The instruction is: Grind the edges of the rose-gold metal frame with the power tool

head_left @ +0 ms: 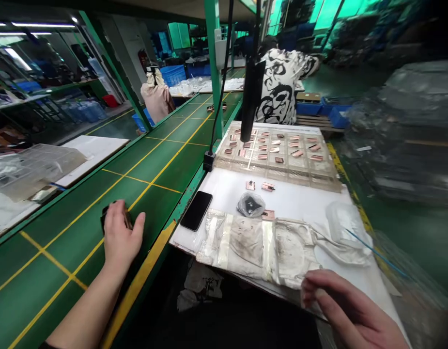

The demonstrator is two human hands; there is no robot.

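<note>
My left hand [121, 232] reaches over the green conveyor belt [165, 174], its fingers wrapped over a small dark and copper-coloured piece [128, 219] that is mostly hidden beneath them. Near the front right edge of the white table [224, 189], my right hand [340, 300] hovers with curled fingers; whether anything is between them is too blurred to tell. The stained cloth pad [245, 242] lies just left of it. Beyond the pad are a clear bag with black parts [250, 205] and a few copper-coloured pieces [268, 186].
A divided clear tray [274, 167] holds several copper-coloured pieces. A black phone [196, 210] lies at the table's left edge. A plastic tub [343, 224] with a blue stick [376, 253] is at the right. Two people [156, 97] [276, 87] are farther back.
</note>
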